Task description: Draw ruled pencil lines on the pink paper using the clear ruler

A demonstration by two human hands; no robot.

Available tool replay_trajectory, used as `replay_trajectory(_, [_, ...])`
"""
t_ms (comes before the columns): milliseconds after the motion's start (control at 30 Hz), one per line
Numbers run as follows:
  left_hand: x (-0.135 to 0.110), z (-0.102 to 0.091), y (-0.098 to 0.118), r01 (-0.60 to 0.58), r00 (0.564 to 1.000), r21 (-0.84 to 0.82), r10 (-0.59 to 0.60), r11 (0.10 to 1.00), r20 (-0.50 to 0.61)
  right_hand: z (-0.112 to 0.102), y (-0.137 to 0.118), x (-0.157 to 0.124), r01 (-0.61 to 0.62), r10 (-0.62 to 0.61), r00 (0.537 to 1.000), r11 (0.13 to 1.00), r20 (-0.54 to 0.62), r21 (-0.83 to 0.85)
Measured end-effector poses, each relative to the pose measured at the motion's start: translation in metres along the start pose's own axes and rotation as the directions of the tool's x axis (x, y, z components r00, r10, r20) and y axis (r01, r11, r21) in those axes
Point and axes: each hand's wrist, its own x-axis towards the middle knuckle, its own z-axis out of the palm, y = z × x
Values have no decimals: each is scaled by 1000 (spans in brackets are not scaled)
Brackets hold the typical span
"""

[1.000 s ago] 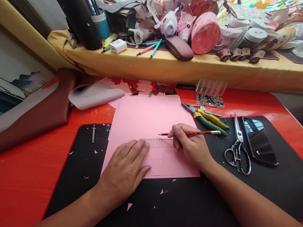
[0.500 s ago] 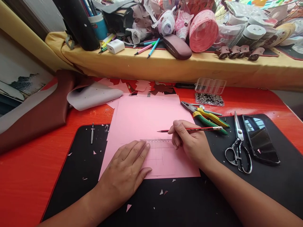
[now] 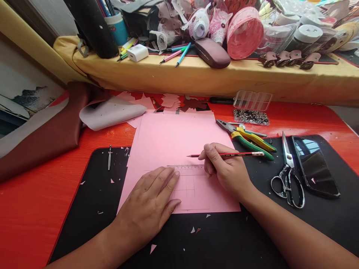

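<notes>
My left hand (image 3: 153, 196) lies flat with fingers stretched out, pressing a clear ruler (image 3: 189, 170) onto a pink sheet (image 3: 174, 138). Part of the ruler is hidden beneath both hands. Thin pencil lines form a small grid on the paper under and below the ruler. My right hand (image 3: 224, 170) is closed around a red and black pencil (image 3: 232, 154), held almost level between thumb and fingers. The pencil's point faces left, a little above the ruler; whether it touches the paper I cannot tell.
Pliers (image 3: 246, 138), scissors (image 3: 288, 175) and a phone (image 3: 315, 166) lie to the right on a black mat (image 3: 224, 239). Behind them stands an open box of metal studs (image 3: 251, 116). Rolled brown material (image 3: 70, 119) is at left. Along the back runs a crowded ledge (image 3: 168, 78).
The camera view has shifted slightly, so the scissors and phone appear a little farther right. Both hands, the ruler and the pencil stay nearly where they were.
</notes>
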Motion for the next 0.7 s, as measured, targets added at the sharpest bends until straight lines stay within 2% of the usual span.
replay_trajectory(700, [-2,0,-1,16,999,-18,-16,1000,29,0,-3,-1,-4,4,1000,999,10,-48])
